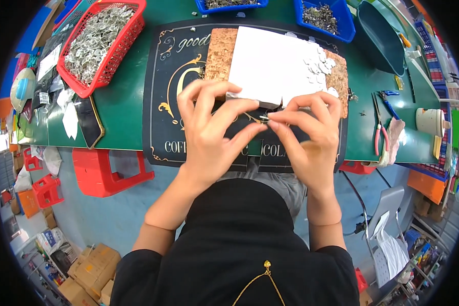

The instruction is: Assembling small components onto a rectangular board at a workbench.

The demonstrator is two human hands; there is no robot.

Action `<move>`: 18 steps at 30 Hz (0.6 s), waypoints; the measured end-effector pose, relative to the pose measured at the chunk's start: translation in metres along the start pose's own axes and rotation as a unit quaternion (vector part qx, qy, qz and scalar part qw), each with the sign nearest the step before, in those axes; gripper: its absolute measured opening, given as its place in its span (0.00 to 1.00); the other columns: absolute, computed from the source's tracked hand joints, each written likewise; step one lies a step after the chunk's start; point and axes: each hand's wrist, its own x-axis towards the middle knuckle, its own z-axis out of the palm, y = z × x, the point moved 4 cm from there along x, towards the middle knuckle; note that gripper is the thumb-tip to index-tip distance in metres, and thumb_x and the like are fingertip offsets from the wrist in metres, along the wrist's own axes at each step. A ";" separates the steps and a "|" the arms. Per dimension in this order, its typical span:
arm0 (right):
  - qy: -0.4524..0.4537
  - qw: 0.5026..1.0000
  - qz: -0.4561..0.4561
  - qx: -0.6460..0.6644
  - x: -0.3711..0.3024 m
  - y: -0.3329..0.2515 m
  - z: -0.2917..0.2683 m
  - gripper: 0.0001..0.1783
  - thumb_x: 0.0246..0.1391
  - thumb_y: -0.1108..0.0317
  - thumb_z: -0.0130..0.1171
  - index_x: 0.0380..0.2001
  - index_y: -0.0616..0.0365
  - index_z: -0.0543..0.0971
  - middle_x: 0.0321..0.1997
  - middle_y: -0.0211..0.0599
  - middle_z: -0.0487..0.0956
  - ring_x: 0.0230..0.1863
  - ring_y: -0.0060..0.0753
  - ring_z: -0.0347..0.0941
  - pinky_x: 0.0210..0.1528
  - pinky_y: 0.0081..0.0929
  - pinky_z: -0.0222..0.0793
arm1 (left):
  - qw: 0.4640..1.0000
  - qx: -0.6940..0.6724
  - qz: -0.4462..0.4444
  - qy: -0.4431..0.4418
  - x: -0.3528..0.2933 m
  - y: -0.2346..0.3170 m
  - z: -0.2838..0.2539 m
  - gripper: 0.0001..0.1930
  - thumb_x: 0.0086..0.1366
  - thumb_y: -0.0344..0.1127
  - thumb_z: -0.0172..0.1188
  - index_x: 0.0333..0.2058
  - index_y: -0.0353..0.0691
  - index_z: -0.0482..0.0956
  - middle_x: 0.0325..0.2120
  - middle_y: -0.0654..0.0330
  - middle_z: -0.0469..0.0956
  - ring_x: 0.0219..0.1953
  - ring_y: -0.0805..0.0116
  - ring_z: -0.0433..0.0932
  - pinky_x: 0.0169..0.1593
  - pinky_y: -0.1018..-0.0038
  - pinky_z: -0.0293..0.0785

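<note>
My right hand (313, 135) pinches a small, pale, shiny piece (263, 118) between thumb and forefinger; its exact kind is too small to tell. Close by on the left is my left hand (206, 135), its thumb and forefinger apart around the piece's free end. The left hand's other fingers curl at the near edge of a white slab (268, 64). This slab lies on a cork board (221, 51). Many small, flat white pieces (319, 64) are grouped on the slab's right side. Beneath everything is a dark printed mat (160, 102).
A red basket (107, 71) of small metallic parts stands left, near a dark phone (89, 122). Blue trays (341, 33) of small parts and a dark green basin (380, 38) sit at the back. Pink-handled pliers (380, 132) and a white roll (428, 121) lie right.
</note>
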 end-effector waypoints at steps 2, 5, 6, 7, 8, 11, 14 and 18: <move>0.011 1.000 0.002 0.005 0.003 0.009 0.007 0.07 0.38 0.76 0.67 0.26 0.55 0.84 0.30 0.30 0.74 0.42 0.34 0.65 0.46 0.30 0.60 | 0.999 0.035 0.009 0.041 0.008 -0.006 0.007 0.19 0.43 0.37 0.74 0.36 0.44 0.81 0.45 0.64 0.76 0.60 0.53 0.59 0.59 0.63 0.62; 0.019 0.999 0.011 0.035 0.007 0.014 0.012 0.07 0.38 0.76 0.67 0.26 0.57 0.84 0.31 0.31 0.75 0.40 0.34 0.67 0.44 0.29 0.62 | 0.999 0.000 0.027 0.041 0.015 -0.019 0.019 0.19 0.44 0.38 0.73 0.36 0.44 0.80 0.47 0.63 0.76 0.59 0.53 0.64 0.62 0.54 0.56; 0.027 0.999 0.014 0.035 0.007 0.015 0.012 0.07 0.38 0.76 0.67 0.26 0.57 0.84 0.31 0.31 0.75 0.39 0.33 0.68 0.43 0.29 0.62 | 0.998 0.014 0.048 0.025 0.016 -0.018 0.022 0.19 0.43 0.37 0.73 0.37 0.44 0.79 0.47 0.62 0.75 0.58 0.52 0.65 0.62 0.51 0.56; 0.026 0.999 0.016 0.034 0.007 0.015 0.012 0.07 0.38 0.76 0.67 0.26 0.57 0.84 0.31 0.31 0.75 0.39 0.33 0.68 0.43 0.29 0.62 | 0.999 0.012 0.047 0.024 0.016 -0.018 0.023 0.19 0.43 0.37 0.73 0.37 0.44 0.79 0.47 0.62 0.75 0.58 0.52 0.65 0.62 0.51 0.56; 0.030 0.999 0.016 0.036 0.008 0.015 0.012 0.07 0.38 0.76 0.67 0.27 0.58 0.83 0.31 0.32 0.75 0.38 0.33 0.69 0.42 0.29 0.63 | 0.999 0.006 0.039 0.024 0.017 -0.018 0.023 0.19 0.44 0.38 0.73 0.37 0.44 0.80 0.47 0.61 0.77 0.58 0.54 0.67 0.63 0.50 0.55; 0.035 0.998 0.016 0.040 0.009 0.015 0.013 0.07 0.38 0.77 0.67 0.27 0.58 0.83 0.30 0.33 0.75 0.38 0.33 0.70 0.42 0.28 0.63 | 0.999 0.001 0.035 0.027 0.017 -0.021 0.024 0.18 0.45 0.38 0.72 0.37 0.43 0.80 0.46 0.60 0.79 0.58 0.54 0.69 0.63 0.49 0.54; 0.033 0.999 0.013 0.041 0.011 0.015 0.013 0.07 0.38 0.77 0.66 0.26 0.58 0.83 0.30 0.33 0.75 0.38 0.33 0.70 0.42 0.28 0.63 | 0.999 0.007 0.039 0.028 0.017 -0.021 0.023 0.19 0.45 0.38 0.72 0.38 0.43 0.81 0.46 0.61 0.79 0.57 0.54 0.69 0.64 0.50 0.54; 0.014 0.999 0.013 0.040 0.010 0.017 0.012 0.07 0.38 0.77 0.66 0.26 0.59 0.83 0.30 0.32 0.75 0.37 0.32 0.70 0.41 0.27 0.63 | 0.999 0.021 0.029 0.012 0.014 -0.019 0.022 0.19 0.46 0.39 0.72 0.38 0.43 0.81 0.46 0.61 0.79 0.58 0.56 0.69 0.64 0.51 0.53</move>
